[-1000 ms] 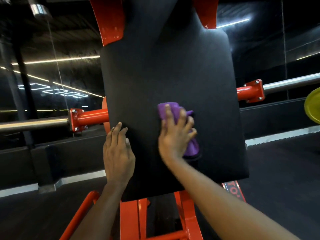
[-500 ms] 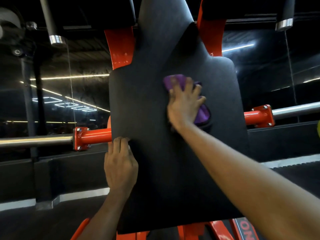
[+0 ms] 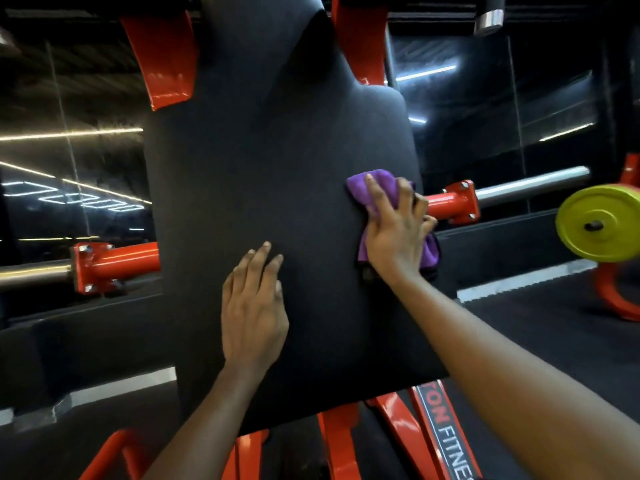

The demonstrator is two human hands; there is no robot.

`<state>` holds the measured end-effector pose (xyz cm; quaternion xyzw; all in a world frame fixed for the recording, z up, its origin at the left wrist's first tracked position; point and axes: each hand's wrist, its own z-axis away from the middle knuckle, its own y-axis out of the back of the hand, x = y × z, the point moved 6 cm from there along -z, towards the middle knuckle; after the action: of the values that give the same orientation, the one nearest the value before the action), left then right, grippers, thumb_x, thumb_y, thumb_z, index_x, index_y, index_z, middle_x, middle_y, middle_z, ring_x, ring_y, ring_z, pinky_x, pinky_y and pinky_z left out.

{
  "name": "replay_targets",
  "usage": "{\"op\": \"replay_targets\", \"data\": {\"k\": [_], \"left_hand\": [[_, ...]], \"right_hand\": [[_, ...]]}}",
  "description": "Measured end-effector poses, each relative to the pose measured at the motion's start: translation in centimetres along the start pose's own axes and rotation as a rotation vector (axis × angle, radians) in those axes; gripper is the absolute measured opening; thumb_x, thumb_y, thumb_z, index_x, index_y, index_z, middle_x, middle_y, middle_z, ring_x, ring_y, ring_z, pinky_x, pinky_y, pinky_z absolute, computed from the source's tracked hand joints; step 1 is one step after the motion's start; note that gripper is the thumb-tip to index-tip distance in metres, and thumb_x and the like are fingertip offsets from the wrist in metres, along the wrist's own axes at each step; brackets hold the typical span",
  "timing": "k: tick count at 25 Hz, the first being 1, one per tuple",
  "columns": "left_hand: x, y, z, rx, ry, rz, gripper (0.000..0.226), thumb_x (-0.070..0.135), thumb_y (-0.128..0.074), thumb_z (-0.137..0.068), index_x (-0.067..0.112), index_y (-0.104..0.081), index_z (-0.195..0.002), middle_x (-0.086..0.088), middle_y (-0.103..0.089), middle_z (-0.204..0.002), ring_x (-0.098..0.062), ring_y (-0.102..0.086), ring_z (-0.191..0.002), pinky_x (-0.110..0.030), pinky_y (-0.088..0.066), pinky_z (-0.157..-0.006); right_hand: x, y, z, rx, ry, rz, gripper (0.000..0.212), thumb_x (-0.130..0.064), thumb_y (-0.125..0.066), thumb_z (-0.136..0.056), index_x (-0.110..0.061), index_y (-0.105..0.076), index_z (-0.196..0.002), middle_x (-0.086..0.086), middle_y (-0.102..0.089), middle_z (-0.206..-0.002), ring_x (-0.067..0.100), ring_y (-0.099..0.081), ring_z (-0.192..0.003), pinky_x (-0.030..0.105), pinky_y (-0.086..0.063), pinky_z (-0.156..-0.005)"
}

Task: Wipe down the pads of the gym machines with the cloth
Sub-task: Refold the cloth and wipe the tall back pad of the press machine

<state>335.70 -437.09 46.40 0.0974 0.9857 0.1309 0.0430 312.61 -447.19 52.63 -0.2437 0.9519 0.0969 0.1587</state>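
Near right edge of black back pad [image 3: 259, 150], right hand [image 3: 394, 233] presses purple cloth [image 3: 372, 187] w/ fingers spread; left hand [image 3: 252, 306] rests flat mid-pad, fingers straight. Cloth prob. slides off edge if stroke overruns.

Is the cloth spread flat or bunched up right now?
Bunched: the purple cloth bulges in rumpled folds above and below the right hand pressing it to the pad.

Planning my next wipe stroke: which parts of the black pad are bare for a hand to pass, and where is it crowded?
Bare: the upper half of the black upholstered pad, between the orange brackets and both hands; the strip left of the left hand. Crowded: its right edge, where the right hand presses the purple cloth.
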Motion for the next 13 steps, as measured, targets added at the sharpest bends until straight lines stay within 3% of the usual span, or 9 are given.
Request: {"op": "replay_targets", "data": {"k": [3, 8, 10, 13], "left_hand": [[2.6, -2.6, 1.8, -0.119, -0.108, -0.012, 0.046, 0.015, -0.042, -0.098, 0.014, -0.051, -0.143, -0.004, -0.039, -0.157, -0.024, -0.033, -0.147, -0.048, -0.032, -0.116], [2.5, -5.4, 5.7, -0.266, -0.194, -0.101, 0.059, 0.019, -0.041, -0.098, 0.021, -0.032, -0.157, -0.001, -0.021, -0.166, -0.021, -0.013, -0.155, -0.046, -0.017, -0.124], [2.2, -5.4, 5.6, -0.292, -0.2, -0.076, 0.06, 0.017, -0.042, -0.098, 0.022, -0.032, -0.157, 0.0, -0.021, -0.166, -0.02, -0.014, -0.154, -0.044, -0.017, -0.124], [1.3, -5.0, 5.4, -0.323, -0.272, -0.021, 0.059, 0.013, -0.042, -0.098, 0.022, -0.035, -0.156, 0.002, -0.022, -0.166, -0.017, -0.015, -0.154, -0.041, -0.019, -0.124]], "right_hand": [[4.9, 0.5, 4.6, 0.063, -0.278, -0.034, 0.056, -0.029, -0.052, -0.097, -0.046, -0.041, -0.148, 0.006, -0.037, -0.151, 0.038, -0.041, -0.123, 0.063, -0.037, -0.096], [7.8, -0.7, 17.9, 0.067, -0.421, 0.018, 0.058, -0.03, -0.051, -0.095, -0.043, -0.041, -0.15, 0.007, -0.034, -0.155, 0.037, -0.041, -0.124, 0.057, -0.039, -0.092], [8.2, -1.2, 22.3, 0.052, -0.467, 0.022, 0.056, -0.03, -0.048, -0.095, -0.041, -0.045, -0.149, 0.008, -0.035, -0.155, 0.037, -0.04, -0.125, 0.059, -0.039, -0.093], [8.5, -2.1, 25.8, 0.181, -0.727, -0.104, 0.049, -0.031, -0.05, -0.096, -0.035, -0.053, -0.145, 0.014, -0.041, -0.151, 0.04, -0.042, -0.124, 0.059, -0.04, -0.1]]}}
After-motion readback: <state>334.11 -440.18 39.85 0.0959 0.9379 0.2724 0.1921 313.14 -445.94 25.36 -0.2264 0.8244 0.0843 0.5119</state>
